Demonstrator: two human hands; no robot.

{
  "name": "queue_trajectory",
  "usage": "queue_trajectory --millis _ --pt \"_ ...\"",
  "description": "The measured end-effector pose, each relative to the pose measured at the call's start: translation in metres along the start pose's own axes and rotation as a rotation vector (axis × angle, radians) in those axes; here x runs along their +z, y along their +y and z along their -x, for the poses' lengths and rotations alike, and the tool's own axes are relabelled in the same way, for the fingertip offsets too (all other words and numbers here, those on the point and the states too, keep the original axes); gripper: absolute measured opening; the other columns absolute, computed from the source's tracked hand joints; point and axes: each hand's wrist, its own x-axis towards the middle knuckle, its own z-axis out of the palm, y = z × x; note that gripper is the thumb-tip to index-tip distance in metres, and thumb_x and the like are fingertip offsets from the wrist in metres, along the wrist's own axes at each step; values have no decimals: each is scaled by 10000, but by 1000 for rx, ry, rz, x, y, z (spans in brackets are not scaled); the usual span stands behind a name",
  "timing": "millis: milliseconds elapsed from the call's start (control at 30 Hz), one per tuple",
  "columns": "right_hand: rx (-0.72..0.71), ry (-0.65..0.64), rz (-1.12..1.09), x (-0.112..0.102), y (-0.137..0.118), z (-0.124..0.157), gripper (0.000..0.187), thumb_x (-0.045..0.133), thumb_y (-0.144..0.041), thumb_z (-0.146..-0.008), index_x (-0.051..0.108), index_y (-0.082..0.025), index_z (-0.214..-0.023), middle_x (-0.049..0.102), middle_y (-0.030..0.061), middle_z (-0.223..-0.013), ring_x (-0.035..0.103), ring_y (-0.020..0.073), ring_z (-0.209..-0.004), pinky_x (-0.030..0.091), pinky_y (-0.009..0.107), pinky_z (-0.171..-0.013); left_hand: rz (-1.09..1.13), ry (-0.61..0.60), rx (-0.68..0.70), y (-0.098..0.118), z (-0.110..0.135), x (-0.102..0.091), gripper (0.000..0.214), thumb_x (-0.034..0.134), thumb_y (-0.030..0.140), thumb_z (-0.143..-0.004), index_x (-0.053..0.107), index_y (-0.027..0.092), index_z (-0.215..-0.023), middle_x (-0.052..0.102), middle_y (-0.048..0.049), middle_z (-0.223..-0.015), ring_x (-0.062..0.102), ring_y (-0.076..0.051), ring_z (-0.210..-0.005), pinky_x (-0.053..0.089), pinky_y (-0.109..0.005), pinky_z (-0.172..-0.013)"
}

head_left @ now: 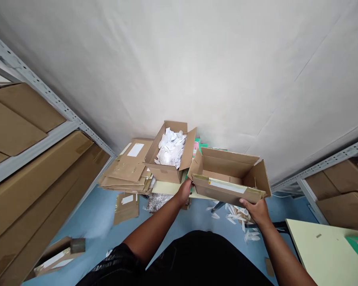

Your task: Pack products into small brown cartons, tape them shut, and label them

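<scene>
An open cardboard box (226, 192) with its flaps up is held between my two hands, in front of the table against the wall. My left hand (185, 191) grips its left side, with the fingers partly hidden by the box. On the near right corner, my right hand (256, 209) has its thumb over the front wall and its fingers underneath. The inside of this box looks bare, and a white label with tape runs along its front flap. Left of it stands another open cardboard box (161, 173) filled with crumpled white paper (172, 147).
Flattened cardboard (128, 169) is stacked on the table's left end. Bubble wrap (158, 201) lies below, and paper scraps (250, 234) litter the blue floor. Shelves with large cartons (41, 190) flank both sides. A pale table (325, 250) stands at lower right.
</scene>
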Motion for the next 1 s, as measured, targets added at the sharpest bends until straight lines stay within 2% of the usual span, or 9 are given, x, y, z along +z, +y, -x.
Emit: queue_trajectory --millis 267,433,533,600,700,767,833,933,1000 --pt "-86 2 -84 -7 10 -45 467 814 -589 -727 799 -187 -964 817 133 -1016 762 343 -968 611 462 -919 -107 62 97 9 -26 31 401 677 503 -914 738 212 -1183 754 -121 -1227 573 -364 -1344 457 -460 -1093" --pt "-137 74 -77 -6 7 -61 451 823 -612 -692 803 -200 -874 819 129 -918 768 339 -888 636 442 -855 -180 92 272 56 -28 31 430 694 522 -906 743 195 -1182 759 -111 -1200 612 -344 -1281 477 -409 -1068" --pt "-147 91 -49 -5 7 -64 444 823 -620 -683 800 -199 -823 815 133 -861 767 333 -835 644 411 -781 -426 91 431 108 -45 10 493 630 596 -938 752 179 -1171 764 -120 -1183 673 -327 -1149 496 -385 -1009" --pt "-150 79 -20 -4 7 -62 448 812 -622 -699 807 -193 -829 815 134 -859 768 332 -829 642 404 -767 -637 109 477 144 -70 -13 478 641 610 -925 761 188 -1115 781 -112 -1117 693 -318 -1089 491 -375 -995" --pt "-147 52 53 2 3 -52 422 790 -618 -731 812 -208 -828 816 123 -866 772 337 -841 637 416 -795 -892 206 401 179 -123 -52 491 883 555 -684 766 201 -1003 782 -129 -1143 658 -373 -1188 449 -384 -1057" --pt "-143 45 96 9 -2 -42 402 780 -613 -743 811 -219 -820 817 119 -875 773 341 -853 635 422 -809 -1030 206 250 185 -158 -74 667 999 430 -448 762 193 -1024 729 -182 -1295 599 -434 -1292 403 -410 -1114" --pt "-134 56 127 18 -9 -30 396 776 -605 -751 811 -221 -840 819 118 -903 772 342 -871 633 425 -814 -1127 143 117 181 -188 -90 826 1012 324 -336 755 186 -1109 635 -229 -1436 537 -482 -1364 361 -454 -1152" --pt "-125 105 162 35 -21 -10 399 778 -600 -753 810 -221 -871 816 115 -914 767 339 -873 627 432 -842 -1155 32 31 167 -220 -100 933 1005 349 -333 722 178 -1205 572 -280 -1483 521 -501 -1383 355 -498 -1154" --pt "-117 144 182 47 -28 2 404 773 -602 -760 808 -219 -884 813 112 -899 763 336 -866 623 439 -860 -1116 -37 54 157 -232 -99 901 992 430 -391 707 182 -1209 652 -283 -1360 573 -478 -1338 387 -499 -1129"
